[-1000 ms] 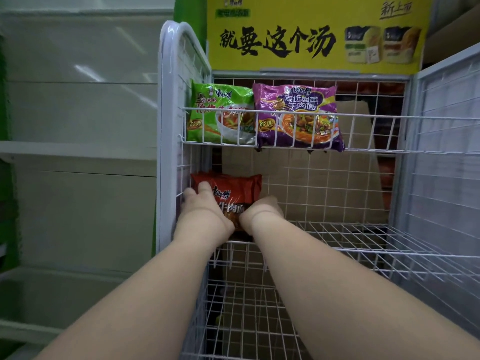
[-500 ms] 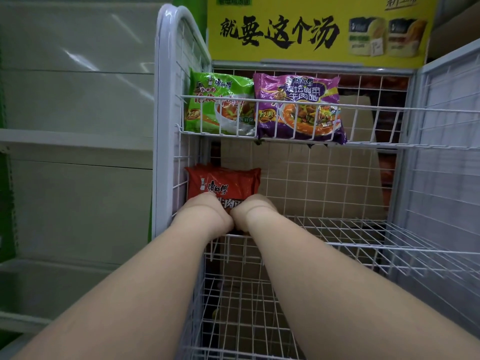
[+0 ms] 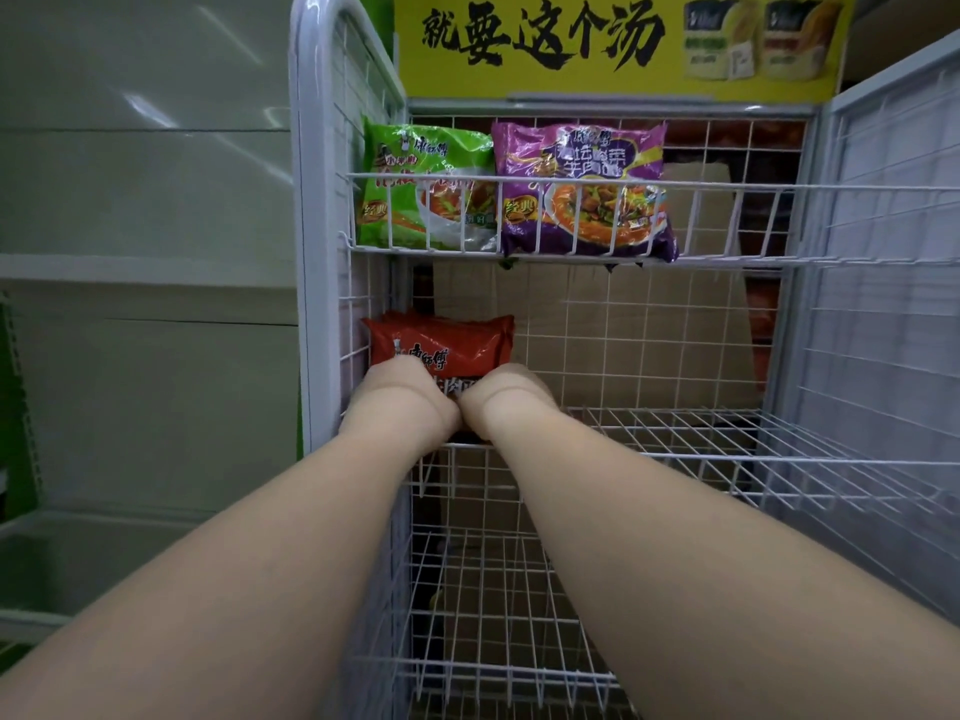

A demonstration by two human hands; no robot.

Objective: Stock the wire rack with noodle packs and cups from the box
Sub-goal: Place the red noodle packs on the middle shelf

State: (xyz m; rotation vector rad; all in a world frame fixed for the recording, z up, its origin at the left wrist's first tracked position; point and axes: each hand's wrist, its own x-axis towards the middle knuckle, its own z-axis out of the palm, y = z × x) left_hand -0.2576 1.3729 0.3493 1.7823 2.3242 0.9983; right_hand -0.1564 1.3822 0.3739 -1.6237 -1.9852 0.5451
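Both hands meet at the red noodle pack point(image 3: 441, 350) on the middle shelf point(image 3: 727, 449) of the white wire rack point(image 3: 306, 200). Left hand point(image 3: 400, 402) and right hand point(image 3: 506, 400) sit side by side, touching each other, backs toward the camera, against the lower front of the pack; the fingers are hidden behind the hands, so I cannot tell whether each grip is curled round the pack or merely pressed flat to it. That red pack stands upright at the left end of the middle shelf, close against the rack's left side panel. On the top shelf point(image 3: 727, 187), 2 more packs stand upright behind the front rail: a green noodle pack point(image 3: 426, 189) at the left end and a purple noodle pack point(image 3: 582, 189) just beside it, touching or nearly so. A yellow sign point(image 3: 613, 44) with black characters tops the rack. Brown cardboard point(image 3: 649, 335) shows through the back grid. A lower shelf point(image 3: 493, 615) sits beneath the forearms.
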